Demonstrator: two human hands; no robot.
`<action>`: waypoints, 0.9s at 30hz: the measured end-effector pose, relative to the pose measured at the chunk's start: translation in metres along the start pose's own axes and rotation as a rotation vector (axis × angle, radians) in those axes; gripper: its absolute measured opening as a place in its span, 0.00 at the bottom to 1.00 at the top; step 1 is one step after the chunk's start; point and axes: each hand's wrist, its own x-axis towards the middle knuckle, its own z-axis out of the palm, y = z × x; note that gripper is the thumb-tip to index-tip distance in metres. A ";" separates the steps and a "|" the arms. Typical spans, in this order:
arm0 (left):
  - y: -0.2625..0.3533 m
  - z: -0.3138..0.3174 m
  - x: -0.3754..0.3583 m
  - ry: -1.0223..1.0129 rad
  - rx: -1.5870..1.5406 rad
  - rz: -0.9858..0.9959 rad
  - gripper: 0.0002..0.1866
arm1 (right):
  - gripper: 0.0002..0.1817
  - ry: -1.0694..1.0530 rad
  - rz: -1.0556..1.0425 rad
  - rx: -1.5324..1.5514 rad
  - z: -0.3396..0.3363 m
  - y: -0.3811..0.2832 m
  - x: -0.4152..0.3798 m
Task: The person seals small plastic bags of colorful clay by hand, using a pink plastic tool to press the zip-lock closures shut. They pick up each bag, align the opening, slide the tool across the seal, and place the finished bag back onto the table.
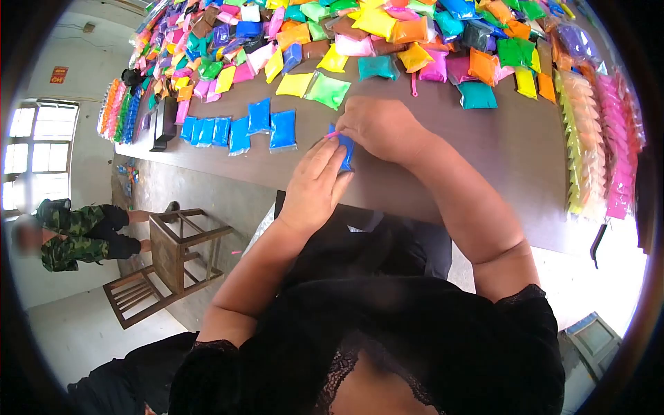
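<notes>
Seated person at a long brown table [484, 149]. Both hands meet at the near edge over one small blue packet [346, 153].

Left hand [315, 187]: fingers together and laid flat along the packet's near side, pressing it. Right hand [379, 126]: curled over the packet's top end, fingertips pinched on it; a sliver of pink shows at that pinch, too small to identify.

Done, judging from the layout: a row of blue packets [238, 131] lies flat just left of the hands, side by side, some touching. They look finished and sorted by colour.

Left to do, as a judgement: the packet in hand is not yet set down with the row. The far half of the table carries a heap of mixed coloured packets [346, 34], unsorted, so plenty remains. A yellow packet [294, 84] and a green packet [328, 90] lie apart from the heap, nearer the hands.

Right edge: strips of orange and pink packets [602, 138] in long runs.

Left of the table: a wooden chair [173, 256] on its side, another person [76, 232] beyond it.
</notes>
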 end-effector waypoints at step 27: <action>-0.092 -0.035 0.000 -0.053 0.192 -0.223 0.43 | 0.06 0.113 0.277 -0.005 -0.004 0.007 0.006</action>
